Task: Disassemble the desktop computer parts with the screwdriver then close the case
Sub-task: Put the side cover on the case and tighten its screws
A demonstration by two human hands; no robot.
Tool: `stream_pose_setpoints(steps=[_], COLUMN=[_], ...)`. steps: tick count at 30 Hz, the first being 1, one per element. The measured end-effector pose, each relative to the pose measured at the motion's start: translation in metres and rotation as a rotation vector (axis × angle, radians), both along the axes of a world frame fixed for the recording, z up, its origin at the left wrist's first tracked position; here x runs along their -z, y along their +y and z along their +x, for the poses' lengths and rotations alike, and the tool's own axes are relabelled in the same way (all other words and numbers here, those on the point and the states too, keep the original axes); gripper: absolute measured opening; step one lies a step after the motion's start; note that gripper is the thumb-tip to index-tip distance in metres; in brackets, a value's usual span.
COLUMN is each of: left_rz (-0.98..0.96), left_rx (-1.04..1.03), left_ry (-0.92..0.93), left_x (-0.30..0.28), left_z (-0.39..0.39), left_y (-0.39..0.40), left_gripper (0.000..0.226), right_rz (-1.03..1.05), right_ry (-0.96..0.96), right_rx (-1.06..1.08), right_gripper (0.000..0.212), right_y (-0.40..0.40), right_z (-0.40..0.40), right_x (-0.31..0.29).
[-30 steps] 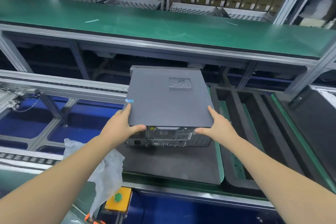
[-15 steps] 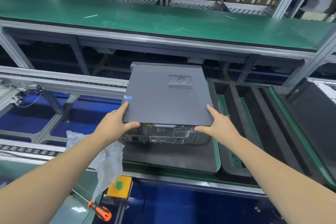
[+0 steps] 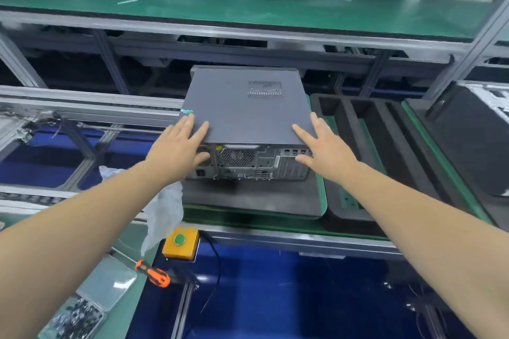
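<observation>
Desktop computer case (image 3: 242,107) is lying flat on a dark foam pad (image 3: 248,198), which is sitting on the green-edged conveyor tray (image 3: 321,192). Side panel is on top, closed, with its vent grille (image 3: 265,89) toward the far right. The rear ports and fan grille (image 3: 236,156) are facing the person.

Left hand (image 3: 176,146) is reaching to the near left corner of the case: fingers straight and spread, tips lying on the top panel, thumb stretched across the rear face below the edge. It is gripping nothing.

Right hand (image 3: 325,146) is mirroring this at the near right corner: fingers straight and fanned, index tip on the top panel, thumb extended along the rear face. Nothing is held in it either.

Screwdriver (image 3: 154,274) with orange and black handle is lying well apart from the case, near the bottom left, just beside a yellow button box (image 3: 180,242) with a green button. A crumpled plastic bag (image 3: 162,209) is hanging between the left forearm and the pad. A clear box of screws (image 3: 80,314) is sitting at the lower left. Empty-looking black foam trays (image 3: 366,146) are lying to the right of the case.
</observation>
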State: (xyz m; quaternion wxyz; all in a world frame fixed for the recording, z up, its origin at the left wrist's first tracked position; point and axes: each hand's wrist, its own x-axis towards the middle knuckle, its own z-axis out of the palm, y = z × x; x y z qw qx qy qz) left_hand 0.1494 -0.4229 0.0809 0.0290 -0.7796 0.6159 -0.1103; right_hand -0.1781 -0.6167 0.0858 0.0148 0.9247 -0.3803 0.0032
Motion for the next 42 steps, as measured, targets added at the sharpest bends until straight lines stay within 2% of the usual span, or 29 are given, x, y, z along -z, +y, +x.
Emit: stream_pose_setpoints(steps=[2, 6, 10, 13, 15, 18, 20, 23, 26, 30, 33, 35, 38, 40, 42], left_rz=[0.048, 0.048, 0.019, -0.049, -0.065, -0.023, 0.017, 0.045, 0.005, 0.015, 0.005, -0.148, -0.36, -0.366, -0.343], left_rx=[0.083, 0.115, 0.099, 0.108, 0.103, 0.069, 0.054, 0.06, 0.03, 0.014, 0.1, 0.09, -0.249, -0.462, -0.447], left_ry=[-0.079, -0.021, -0.08, -0.042, -0.01, 0.004, 0.036, 0.054, 0.011, 0.028, 0.17, 0.345, 0.563, 0.768, 0.873], left_x=[-0.003, -0.001, 0.005, 0.003, -0.001, -0.003, -0.003, 0.001, 0.01, 0.012, 0.003, -0.002, 0.001, 0.007, 0.016], left_z=[-0.015, -0.04, -0.048, -0.052, -0.056, -0.062, -0.07, -0.081, -0.082, -0.086, -0.075, -0.054, -0.006, 0.014, 0.022], left_y=[-0.014, -0.037, -0.035, -0.031, -0.031, -0.032, -0.038, -0.055, -0.065, -0.064, -0.063, -0.054, -0.024, -0.005, 0.005], left_gripper=[0.078, 0.071, 0.061, 0.052, 0.051, 0.067, 0.078, 0.075, 0.069, 0.069, 0.069, 0.067, 0.078, 0.082, 0.071], right_rz=[-0.041, 0.031, -0.136, -0.226, -0.218, -0.071, 0.147, 0.393, 0.386, 0.326, 0.377, 0.462, 0.581, 0.575, 0.575], right_ry=[0.006, -0.117, -0.094, -0.17, -0.235, -0.306, -0.385, -0.469, -0.427, -0.486, -0.564, -0.627, -0.707, -0.727, -0.765], right_rx=[-0.066, -0.076, -0.094, -0.074, -0.089, -0.114, -0.022, 0.144, 0.215, 0.261, 0.217, 0.211, 0.227, 0.196, 0.204], right_gripper=[0.074, 0.062, 0.057, 0.042, 0.039, 0.047, 0.064, 0.089, 0.089, 0.087, 0.09, 0.093, 0.093, 0.076, 0.06], right_y=[0.002, 0.005, 0.01, 0.017, 0.019, 0.01, 0.004, -0.002, -0.003, 0.001, 0.0, -0.008, -0.015, -0.015, -0.01], right_z=[0.005, 0.013, 0.012, 0.012, 0.013, 0.005, -0.002, -0.003, -0.001, 0.0, -0.004, -0.01, -0.017, -0.015, -0.009], right_x=[0.003, 0.01, 0.02, 0.023, 0.022, 0.016, 0.01, 0.009, 0.02, 0.027, 0.031, 0.035, 0.043, 0.049, 0.054])
